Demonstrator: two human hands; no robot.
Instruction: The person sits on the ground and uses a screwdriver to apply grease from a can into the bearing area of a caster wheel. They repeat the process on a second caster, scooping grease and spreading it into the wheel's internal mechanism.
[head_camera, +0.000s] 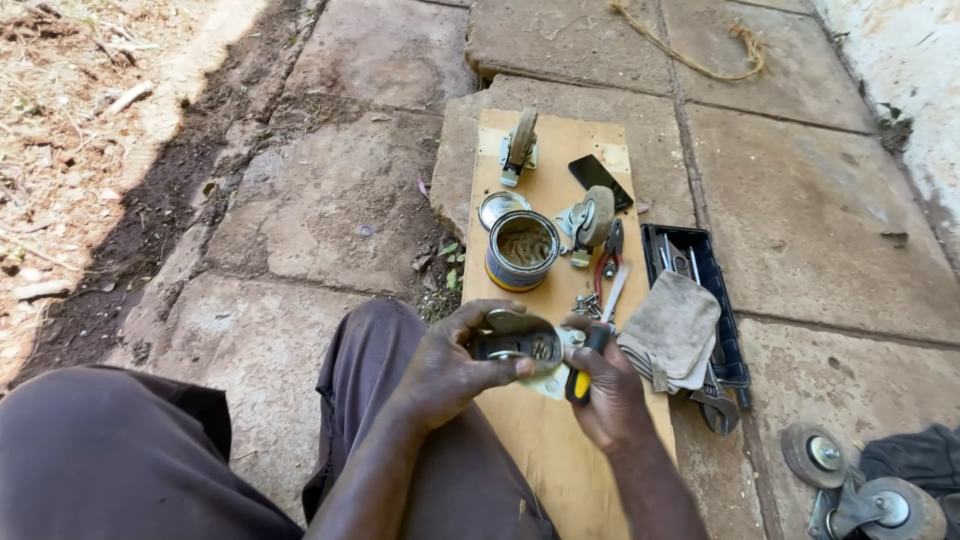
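My left hand (455, 362) grips a caster wheel (517, 341) with a dark tyre and metal bracket, held over a plywood board (545, 440). My right hand (607, 388) is closed around a screwdriver with a yellow and black handle (581, 378), its tip hidden against the wheel. Both hands sit close together above my lap. An open tin of grease (522, 249) stands on the board just beyond them, its lid (501, 208) lying beside it.
On the board lie two more casters (519, 145) (589, 222), a black phone (600, 180), red-handled pliers (610, 255) and loose bolts (587, 303). A black tool tray (700, 262) holds a grey rag (673, 328) and wrench. Further casters (850, 485) lie at lower right. Stone paving surrounds everything.
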